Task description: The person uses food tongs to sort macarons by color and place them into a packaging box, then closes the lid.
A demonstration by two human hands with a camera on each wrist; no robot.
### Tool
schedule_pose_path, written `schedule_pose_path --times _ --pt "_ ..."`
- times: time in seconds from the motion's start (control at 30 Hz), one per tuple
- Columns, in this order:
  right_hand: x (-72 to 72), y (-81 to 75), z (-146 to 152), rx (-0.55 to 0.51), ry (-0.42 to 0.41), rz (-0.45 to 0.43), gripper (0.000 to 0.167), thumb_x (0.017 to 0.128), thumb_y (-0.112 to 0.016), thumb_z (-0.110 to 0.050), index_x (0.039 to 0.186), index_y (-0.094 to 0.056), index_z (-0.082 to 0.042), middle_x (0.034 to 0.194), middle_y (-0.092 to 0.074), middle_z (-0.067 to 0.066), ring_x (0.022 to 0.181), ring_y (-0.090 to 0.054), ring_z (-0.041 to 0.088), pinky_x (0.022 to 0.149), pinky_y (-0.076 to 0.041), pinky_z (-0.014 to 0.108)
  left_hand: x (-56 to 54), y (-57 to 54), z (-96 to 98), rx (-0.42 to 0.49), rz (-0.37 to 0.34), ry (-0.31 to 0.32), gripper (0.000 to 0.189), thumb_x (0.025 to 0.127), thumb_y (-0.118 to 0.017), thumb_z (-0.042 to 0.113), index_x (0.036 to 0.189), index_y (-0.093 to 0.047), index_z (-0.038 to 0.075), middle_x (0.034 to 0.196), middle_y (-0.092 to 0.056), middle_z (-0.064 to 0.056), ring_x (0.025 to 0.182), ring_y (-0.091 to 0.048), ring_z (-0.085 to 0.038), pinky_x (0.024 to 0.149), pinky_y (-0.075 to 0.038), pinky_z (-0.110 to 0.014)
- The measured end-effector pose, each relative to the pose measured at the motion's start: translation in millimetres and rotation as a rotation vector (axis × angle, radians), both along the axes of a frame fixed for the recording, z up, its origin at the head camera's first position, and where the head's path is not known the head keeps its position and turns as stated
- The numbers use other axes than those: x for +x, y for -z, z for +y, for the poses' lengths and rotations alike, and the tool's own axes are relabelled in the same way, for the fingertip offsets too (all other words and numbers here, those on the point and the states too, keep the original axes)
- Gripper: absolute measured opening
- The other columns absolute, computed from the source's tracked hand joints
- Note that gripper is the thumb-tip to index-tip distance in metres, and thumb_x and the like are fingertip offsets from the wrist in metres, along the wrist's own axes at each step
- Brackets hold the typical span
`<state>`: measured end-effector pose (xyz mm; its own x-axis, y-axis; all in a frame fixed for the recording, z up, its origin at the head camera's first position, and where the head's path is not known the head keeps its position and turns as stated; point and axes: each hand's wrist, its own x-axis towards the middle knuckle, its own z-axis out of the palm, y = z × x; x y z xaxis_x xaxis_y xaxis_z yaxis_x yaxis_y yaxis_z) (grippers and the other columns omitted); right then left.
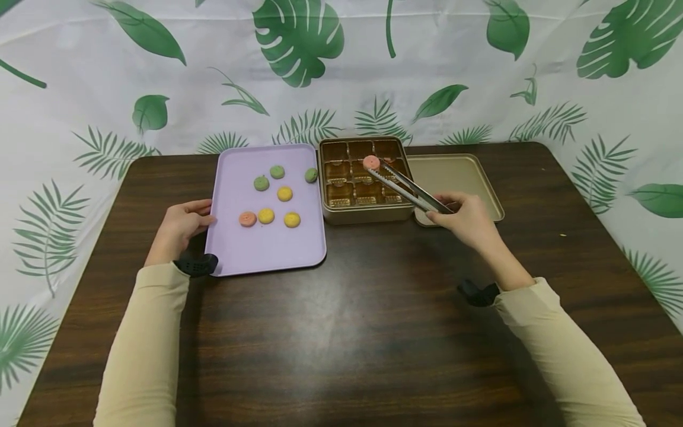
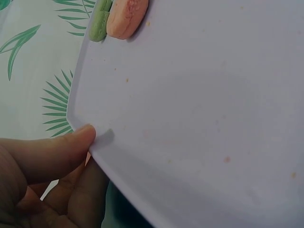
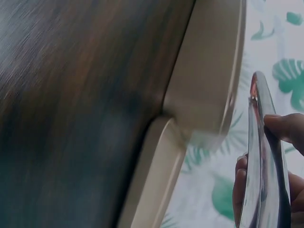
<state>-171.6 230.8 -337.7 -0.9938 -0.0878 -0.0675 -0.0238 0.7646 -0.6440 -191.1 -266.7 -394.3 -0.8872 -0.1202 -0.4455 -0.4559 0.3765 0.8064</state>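
Tongs (image 1: 423,194) in the right hand (image 1: 463,218), pink macaron (image 1: 372,162) at their tips over the gold box (image 1: 368,214).
The right hand's fingers grasp the tongs, whose long axis runs forward and to the left, so the pink macaron lies beyond those fingers, seen over the box's middle column of compartments (image 1: 367,191); its height above them I cannot tell. The right hand is the nearer to box and macaron. The left hand (image 1: 184,225) pinches the left edge of the lilac tray (image 1: 267,252), well apart from the box; other macarons (image 1: 265,216), green, yellow and pink, lie on the tray. The gold lid (image 1: 453,172) sits just right of the box on the table (image 1: 320,332).
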Motion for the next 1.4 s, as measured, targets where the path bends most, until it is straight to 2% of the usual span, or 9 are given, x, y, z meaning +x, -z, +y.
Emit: schedule_pose_path --times 0.2,0.53,0.8,0.97,1.13,1.27,1.4 --pt "0.0 2.5 18 0.059 0.052 0.040 0.046 0.087 -0.069 -0.026 0.124 -0.062 -0.001 0.117 -0.065 0.025 0.102 -0.062 0.036 0.068 -0.043 0.023 -0.8 0.1 0.3 -0.008 0.007 0.003 0.057 0.096 -0.050 0.005 0.149 -0.029 0.003 0.151 -0.036 -0.019 0.124 -0.045 -0.020 0.112 -0.038 -0.040" --pt "0.7 2.3 32 0.098 0.069 0.039 0.046 0.086 -0.069 -0.025 0.124 -0.061 0.000 0.120 -0.063 0.026 0.110 -0.059 0.042 0.083 -0.048 0.047 -0.6 -0.8 0.7 0.001 0.001 -0.012 0.057 0.096 -0.050 0.006 0.149 -0.029 0.005 0.152 -0.036 -0.017 0.118 -0.047 -0.014 0.113 -0.037 -0.040" --pt "0.1 -0.6 34 0.099 0.071 0.022 0.046 0.087 -0.069 -0.025 0.123 -0.061 0.001 0.122 -0.062 0.028 0.113 -0.056 0.044 0.088 -0.048 0.054 -0.8 -3.3 1.7 0.008 -0.005 -0.015 0.057 0.096 -0.050 0.006 0.149 -0.029 0.006 0.152 -0.036 -0.015 0.118 -0.047 -0.013 0.113 -0.038 -0.038" --pt "-0.2 -2.4 33 0.101 0.072 0.014 0.047 0.086 -0.068 -0.025 0.125 -0.060 0.002 0.124 -0.060 0.028 0.115 -0.055 0.045 0.090 -0.047 0.055 -1.6 -3.3 1.5 0.009 -0.014 -0.017 0.057 0.097 -0.051 0.006 0.149 -0.029 0.006 0.152 -0.036 -0.016 0.111 -0.049 -0.006 0.112 -0.039 -0.036" --pt "-0.5 -4.7 30 0.102 0.076 0.011 0.049 0.087 -0.068 -0.025 0.125 -0.059 0.003 0.124 -0.060 0.029 0.113 -0.056 0.044 0.085 -0.049 0.050 -1.3 -3.0 1.2 0.009 -0.019 -0.015 0.057 0.097 -0.050 0.006 0.150 -0.029 0.006 0.152 -0.036 -0.016 0.110 -0.049 -0.005 0.112 -0.038 -0.036" --pt "-1.6 -7.7 22 0.092 0.067 0.019 0.048 0.086 -0.069 -0.027 0.125 -0.060 0.001 0.121 -0.062 0.028 0.110 -0.058 0.040 0.073 -0.048 0.034 -0.6 -2.4 0.2 0.014 -0.015 -0.008 0.058 0.097 -0.050 0.005 0.150 -0.027 0.005 0.153 -0.034 -0.017 0.119 -0.048 -0.014 0.113 -0.037 -0.038" --pt "-2.2 -10.7 9 0.072 0.042 0.022 0.048 0.086 -0.070 -0.027 0.125 -0.061 0.000 0.119 -0.063 0.027 0.107 -0.060 0.039 0.069 -0.045 0.027 0.2 -2.2 -0.3 0.016 -0.014 -0.002 0.058 0.097 -0.049 0.004 0.150 -0.026 0.004 0.153 -0.033 -0.018 0.128 -0.042 -0.023 0.114 -0.035 -0.040"
